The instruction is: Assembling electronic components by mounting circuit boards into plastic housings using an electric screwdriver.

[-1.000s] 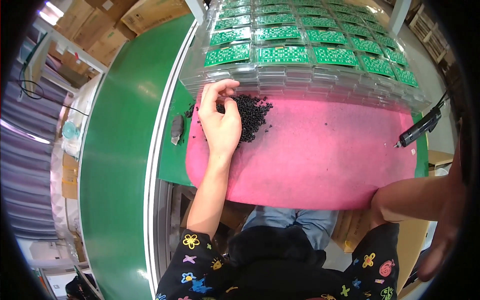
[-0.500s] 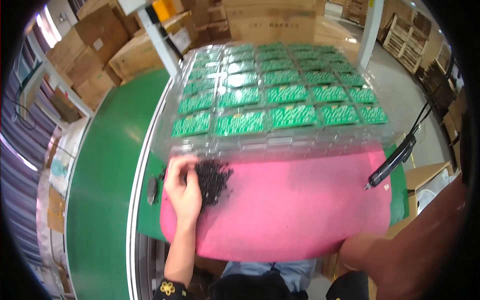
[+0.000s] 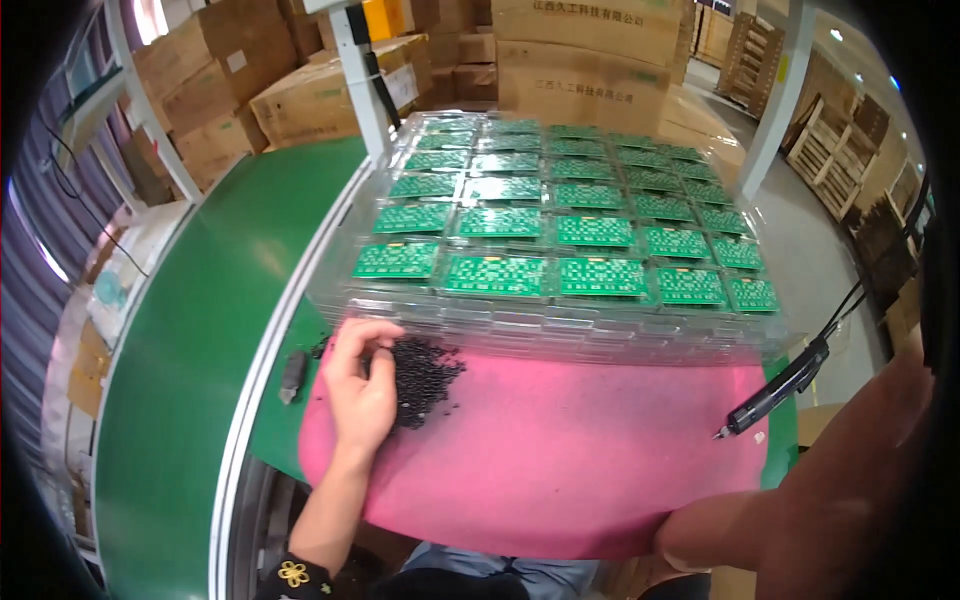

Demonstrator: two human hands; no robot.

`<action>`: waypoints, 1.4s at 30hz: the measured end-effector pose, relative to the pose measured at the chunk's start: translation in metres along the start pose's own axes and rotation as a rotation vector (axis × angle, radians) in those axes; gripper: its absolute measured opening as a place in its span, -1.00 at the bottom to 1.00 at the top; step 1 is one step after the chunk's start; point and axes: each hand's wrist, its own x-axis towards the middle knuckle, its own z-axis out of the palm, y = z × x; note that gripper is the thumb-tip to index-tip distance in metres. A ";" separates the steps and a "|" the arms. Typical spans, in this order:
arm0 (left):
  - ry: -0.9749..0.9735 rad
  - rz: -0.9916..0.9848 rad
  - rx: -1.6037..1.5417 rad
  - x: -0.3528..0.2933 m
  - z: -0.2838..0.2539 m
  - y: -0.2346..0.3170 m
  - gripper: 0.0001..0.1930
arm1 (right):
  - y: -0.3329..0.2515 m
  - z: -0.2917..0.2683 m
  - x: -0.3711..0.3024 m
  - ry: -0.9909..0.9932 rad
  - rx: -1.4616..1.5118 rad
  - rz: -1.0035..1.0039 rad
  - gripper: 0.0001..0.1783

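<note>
My left hand (image 3: 362, 390) rests at the left end of a pink mat, beside a heap of tiny black parts (image 3: 428, 385). Its fingers curve over the heap's near-left side, thumb apart from them, with nothing visible between. The parts are too small to name. My right forearm (image 3: 830, 480) is large and close at the lower right, raised; the right hand itself lies outside the picture. A black electric screwdriver (image 3: 775, 390) hangs tilted on its cable above the mat's right end, tip pointing down-left, and no hand touches it.
Behind the pink mat (image 3: 560, 450) stand stacked clear plastic trays (image 3: 560, 335) holding rows of green circuit boards (image 3: 495, 275). A small dark object (image 3: 293, 376) lies left of the mat. A green conveyor belt (image 3: 190, 380) runs along the left. Cardboard boxes (image 3: 585, 75) are piled behind.
The view has shifted, so the trays and mat sit lower in the picture. My left hand stays beside the black parts, its pose nearly the same. The right forearm remains raised.
</note>
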 end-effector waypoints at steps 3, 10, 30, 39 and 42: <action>0.002 -0.001 0.036 -0.005 -0.001 -0.003 -0.72 | 0.009 0.012 0.018 0.034 0.046 -0.014 -0.83; 0.014 -0.012 0.027 -0.007 -0.002 0.001 -0.70 | -0.011 0.015 0.032 0.076 0.103 0.059 -0.84; -0.045 -0.023 -0.013 -0.006 0.007 -0.002 -0.70 | -0.065 0.023 0.040 -0.133 0.174 0.418 -0.81; -0.044 -0.011 0.001 -0.009 0.003 -0.002 -0.69 | -0.081 -0.019 0.050 -0.248 0.177 0.550 -0.76; -0.038 -0.030 0.009 -0.010 -0.001 -0.003 -0.70 | -0.084 -0.027 0.052 -0.292 0.171 0.607 -0.74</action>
